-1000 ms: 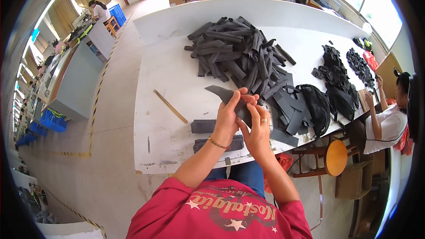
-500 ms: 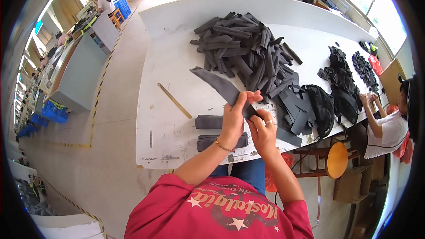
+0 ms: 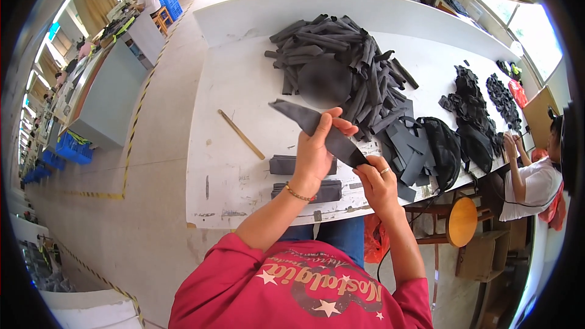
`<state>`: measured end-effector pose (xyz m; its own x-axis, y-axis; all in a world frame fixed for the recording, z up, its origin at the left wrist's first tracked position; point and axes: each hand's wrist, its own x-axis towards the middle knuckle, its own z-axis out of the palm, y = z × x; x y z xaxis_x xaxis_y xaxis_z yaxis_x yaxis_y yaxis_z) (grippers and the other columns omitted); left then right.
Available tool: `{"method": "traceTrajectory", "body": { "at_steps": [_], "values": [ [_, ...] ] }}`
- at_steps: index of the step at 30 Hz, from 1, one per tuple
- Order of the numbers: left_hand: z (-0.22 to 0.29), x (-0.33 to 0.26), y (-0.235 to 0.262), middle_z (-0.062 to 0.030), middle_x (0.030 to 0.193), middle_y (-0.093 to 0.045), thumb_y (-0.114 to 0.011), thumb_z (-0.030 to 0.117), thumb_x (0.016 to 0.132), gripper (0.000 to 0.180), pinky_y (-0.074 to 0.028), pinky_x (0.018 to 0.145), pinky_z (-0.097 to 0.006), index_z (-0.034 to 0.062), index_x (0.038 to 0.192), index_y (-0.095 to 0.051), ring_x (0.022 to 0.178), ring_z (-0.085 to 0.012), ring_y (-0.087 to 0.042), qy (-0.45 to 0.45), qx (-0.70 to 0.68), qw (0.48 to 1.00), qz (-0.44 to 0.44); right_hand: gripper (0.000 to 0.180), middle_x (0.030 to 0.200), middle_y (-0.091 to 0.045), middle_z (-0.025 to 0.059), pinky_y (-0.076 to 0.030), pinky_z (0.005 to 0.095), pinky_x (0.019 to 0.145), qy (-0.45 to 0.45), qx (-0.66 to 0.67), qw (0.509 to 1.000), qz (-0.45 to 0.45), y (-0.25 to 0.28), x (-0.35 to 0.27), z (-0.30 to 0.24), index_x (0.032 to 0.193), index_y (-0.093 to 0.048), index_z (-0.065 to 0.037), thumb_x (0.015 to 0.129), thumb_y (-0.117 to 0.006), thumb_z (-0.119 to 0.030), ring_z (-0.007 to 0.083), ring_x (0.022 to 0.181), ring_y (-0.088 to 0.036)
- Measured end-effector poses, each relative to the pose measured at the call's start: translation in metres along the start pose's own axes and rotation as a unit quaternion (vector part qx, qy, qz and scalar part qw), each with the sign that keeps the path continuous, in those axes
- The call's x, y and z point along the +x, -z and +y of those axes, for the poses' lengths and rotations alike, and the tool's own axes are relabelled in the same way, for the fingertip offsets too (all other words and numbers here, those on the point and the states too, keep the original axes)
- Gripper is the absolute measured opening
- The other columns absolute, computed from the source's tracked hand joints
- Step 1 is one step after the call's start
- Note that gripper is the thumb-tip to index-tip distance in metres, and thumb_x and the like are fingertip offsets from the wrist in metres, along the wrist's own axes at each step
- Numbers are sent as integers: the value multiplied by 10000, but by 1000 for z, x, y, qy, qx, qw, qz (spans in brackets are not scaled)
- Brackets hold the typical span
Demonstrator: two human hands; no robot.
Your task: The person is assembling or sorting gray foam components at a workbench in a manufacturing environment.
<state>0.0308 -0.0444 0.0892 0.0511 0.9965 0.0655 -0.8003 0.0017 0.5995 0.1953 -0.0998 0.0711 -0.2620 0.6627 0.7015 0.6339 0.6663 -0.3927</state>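
Observation:
A dark grey fabric strip (image 3: pixel 301 117) is held slantwise above the white table. My left hand (image 3: pixel 315 151) pinches its middle between thumb and fingers, and the free end droops toward the far left. At the strip's near right end, my right hand (image 3: pixel 379 187) grips the edge with thumb and fingertips. Beneath my left forearm and hand lie two flat folded stacks of dark cloth, a farther stack (image 3: pixel 282 164) and a nearer stack (image 3: pixel 329 192), each partly covered. Beyond my hands rises a big heap of curled dark strips (image 3: pixel 372 79).
A thin wooden stick (image 3: pixel 241 134) lies on the table (image 3: pixel 213 91) to the left. Flat dark pieces (image 3: pixel 399 149) and a black bag (image 3: pixel 443 155) are at the right. Farther right sits a co-worker (image 3: pixel 530 183) near a round stool (image 3: pixel 463 220). A low partition (image 3: pixel 244 18) edges the back.
My right hand has shifted right, away from my left hand, and more of the strip shows between them. My left hand has moved slightly up and left.

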Motion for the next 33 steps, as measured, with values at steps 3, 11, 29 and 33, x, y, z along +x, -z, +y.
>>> {"method": "traceTrajectory", "body": {
  "at_steps": [3,11,29,33],
  "values": [
    [-12,-3,-3,-134,902,-680,-537,271,997,335,-529,848,-377,-31,1132,-587,866,-275,-682,-23,5,1000,-4,199,901,-583,109,-490,371,572,38,2,999,12,-4,12,-4,868,-621,-16,726,-757,15,290,697,-598],
    [-22,-22,-2,-98,886,-681,-528,300,996,307,-469,961,-398,22,1110,-591,1044,-318,-651,-34,-54,998,-17,246,902,-578,89,-484,362,565,76,24,997,23,-10,22,-6,858,-623,-21,662,-752,51,262,706,-588],
    [-31,-30,2,-59,856,-646,-514,288,1001,259,-426,1029,-411,57,1097,-581,1148,-306,-597,-8,-126,992,-19,182,899,-610,107,-503,372,619,62,50,997,1,-21,28,-15,835,-638,-10,682,-715,52,295,737,-614],
    [-32,-30,4,-58,861,-653,-510,282,1003,253,-435,1020,-396,56,1093,-581,1159,-303,-591,-4,-129,992,-12,184,905,-608,116,-511,382,625,65,52,997,2,-23,29,-14,829,-632,-7,676,-713,55,296,740,-616]
  ]
}}
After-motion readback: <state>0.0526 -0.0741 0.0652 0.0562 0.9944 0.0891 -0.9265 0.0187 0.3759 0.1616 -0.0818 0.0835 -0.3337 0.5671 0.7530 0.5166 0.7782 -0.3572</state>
